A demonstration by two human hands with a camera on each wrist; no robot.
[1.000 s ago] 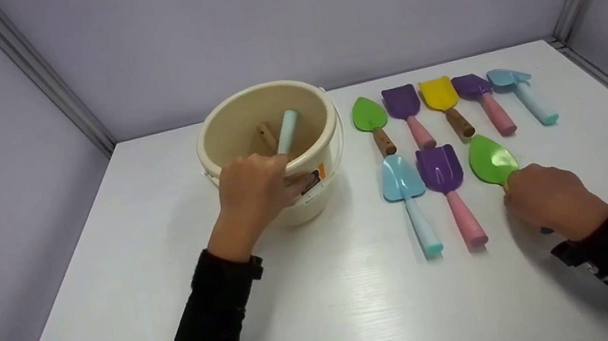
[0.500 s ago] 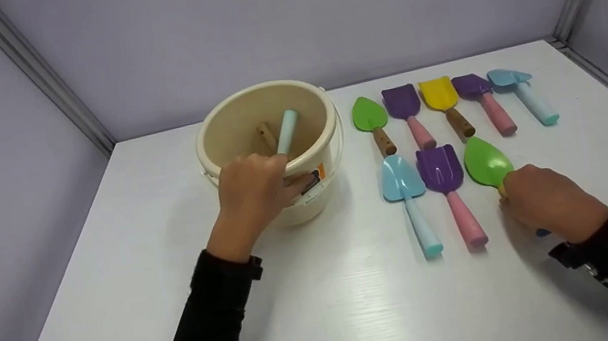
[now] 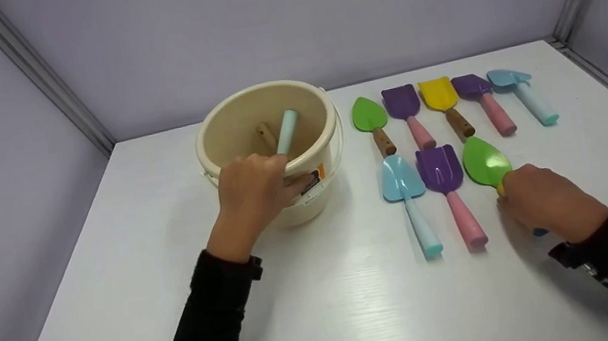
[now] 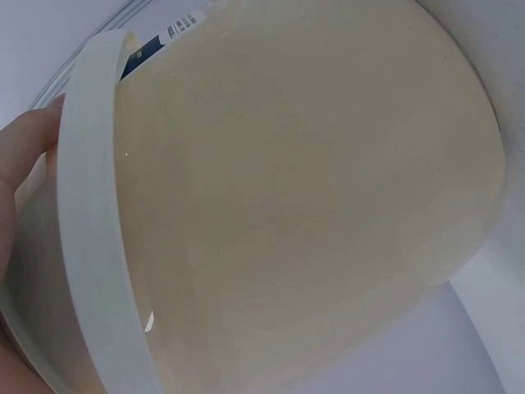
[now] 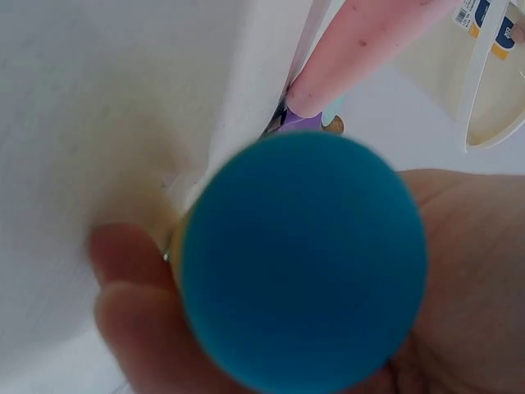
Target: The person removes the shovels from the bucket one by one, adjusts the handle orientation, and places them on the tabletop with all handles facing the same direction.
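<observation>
While the head view looks down on the white table (image 3: 328,314), left hand (image 3: 251,195) sits on the near rim of the cream bucket (image 3: 268,139), fingers curled over the edge and gripping it; two handles lean inside, one mint (image 3: 287,131), one wooden (image 3: 266,136). Right hand (image 3: 544,203) is wrapped round the handle of the green trowel (image 3: 486,163), whose blade lies at the right end of the near row, just beside the purple shovel with pink handle (image 3: 447,186) and, further left, the light blue shovel (image 3: 407,196). Back row, left to right: green trowel with wooden handle (image 3: 372,122), purple spade (image 3: 406,111), yellow spade (image 3: 444,102), purple scoop (image 3: 484,100), light blue scoop (image 3: 520,91). Left wrist view: bucket wall (image 4: 312,189) fills the frame, white bail handle (image 4: 102,230) runs across it, fingertips (image 4: 25,156) touch the side at the left edge. Right wrist view: blue end cap of the trowel handle (image 5: 303,254) fills the centre, enclosed by curled fingers (image 5: 131,304) and palm; pink handle (image 5: 361,49) lies on the table just beyond, bucket (image 5: 484,82) at top right.
</observation>
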